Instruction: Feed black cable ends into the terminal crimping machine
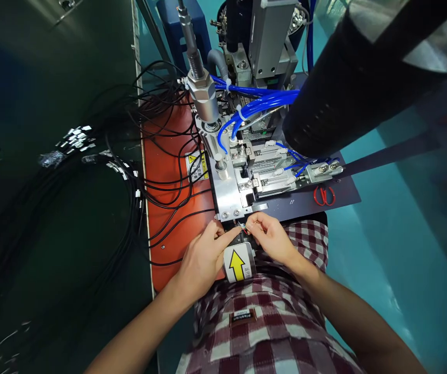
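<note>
At the front edge of the machine's metal block (227, 195), both my hands meet over small thin wire ends (243, 227), partly white and red. My left hand (204, 254) is closed, with its thumb reaching toward these ends. A black cable (165, 264) runs from the left and disappears under that hand, and its other fingers are hidden. My right hand (272, 236) pinches at the wire ends between thumb and forefinger. Just below the fingers is a white label with a yellow arrow (237, 265). The exact shape of the ends is too small to tell.
Several black cables (169, 182) cross the orange-red plate (161, 140) to the machine. Bundled cables with shiny ends (124, 169) lie on the dark table at left. Blue air hoses (262, 101) and a large black tube (344, 88) stand beyond. Red-handled scissors (324, 196) lie right.
</note>
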Demonstrator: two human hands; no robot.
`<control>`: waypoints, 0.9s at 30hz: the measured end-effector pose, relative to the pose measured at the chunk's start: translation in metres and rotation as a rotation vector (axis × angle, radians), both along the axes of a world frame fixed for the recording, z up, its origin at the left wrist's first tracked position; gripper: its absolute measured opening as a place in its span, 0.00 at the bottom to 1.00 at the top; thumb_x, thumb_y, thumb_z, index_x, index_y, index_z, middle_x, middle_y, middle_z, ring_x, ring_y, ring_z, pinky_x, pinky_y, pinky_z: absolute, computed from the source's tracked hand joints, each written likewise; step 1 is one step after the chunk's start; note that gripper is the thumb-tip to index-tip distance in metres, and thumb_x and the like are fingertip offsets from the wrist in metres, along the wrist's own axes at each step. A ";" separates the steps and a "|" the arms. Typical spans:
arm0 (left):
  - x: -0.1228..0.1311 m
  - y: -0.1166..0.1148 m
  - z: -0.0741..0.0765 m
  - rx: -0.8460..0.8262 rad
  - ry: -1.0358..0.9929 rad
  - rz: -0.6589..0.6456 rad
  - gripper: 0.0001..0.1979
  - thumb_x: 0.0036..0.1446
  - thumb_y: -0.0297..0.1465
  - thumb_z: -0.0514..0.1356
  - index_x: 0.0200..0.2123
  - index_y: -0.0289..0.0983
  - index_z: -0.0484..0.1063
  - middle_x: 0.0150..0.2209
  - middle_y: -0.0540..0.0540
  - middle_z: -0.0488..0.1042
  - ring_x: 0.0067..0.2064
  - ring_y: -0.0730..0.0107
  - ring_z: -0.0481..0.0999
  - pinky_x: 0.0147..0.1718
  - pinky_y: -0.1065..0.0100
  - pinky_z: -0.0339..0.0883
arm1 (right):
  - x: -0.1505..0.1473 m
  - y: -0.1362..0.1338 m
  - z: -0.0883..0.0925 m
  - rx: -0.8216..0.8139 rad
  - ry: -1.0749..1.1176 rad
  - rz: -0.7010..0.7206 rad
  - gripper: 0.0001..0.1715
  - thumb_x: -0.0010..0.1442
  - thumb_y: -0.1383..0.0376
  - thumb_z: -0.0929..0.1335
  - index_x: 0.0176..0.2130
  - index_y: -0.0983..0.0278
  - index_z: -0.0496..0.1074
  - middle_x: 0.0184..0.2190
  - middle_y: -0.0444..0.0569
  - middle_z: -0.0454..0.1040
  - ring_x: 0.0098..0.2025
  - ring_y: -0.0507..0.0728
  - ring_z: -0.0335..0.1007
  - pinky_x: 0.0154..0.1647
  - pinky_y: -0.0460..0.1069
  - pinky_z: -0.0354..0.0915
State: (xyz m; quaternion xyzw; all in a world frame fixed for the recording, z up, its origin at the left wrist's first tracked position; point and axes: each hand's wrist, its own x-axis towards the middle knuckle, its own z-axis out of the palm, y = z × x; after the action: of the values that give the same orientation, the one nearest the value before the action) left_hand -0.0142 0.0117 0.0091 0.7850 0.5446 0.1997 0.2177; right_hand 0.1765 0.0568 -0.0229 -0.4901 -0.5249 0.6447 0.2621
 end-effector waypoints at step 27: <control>0.009 -0.002 0.001 0.235 0.291 -0.037 0.16 0.61 0.24 0.52 0.50 0.34 0.73 0.31 0.45 0.67 0.29 0.66 0.69 0.25 0.67 0.66 | -0.007 -0.006 0.009 0.145 -0.182 -0.042 0.11 0.64 0.61 0.63 0.31 0.62 0.65 0.22 0.41 0.65 0.23 0.51 0.60 0.26 0.47 0.57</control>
State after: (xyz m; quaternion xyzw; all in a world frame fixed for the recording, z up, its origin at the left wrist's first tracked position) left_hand -0.0053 0.0097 0.0105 0.8355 0.5287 0.1423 0.0473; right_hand 0.1700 0.0512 -0.0141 -0.5373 -0.5813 0.5521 0.2618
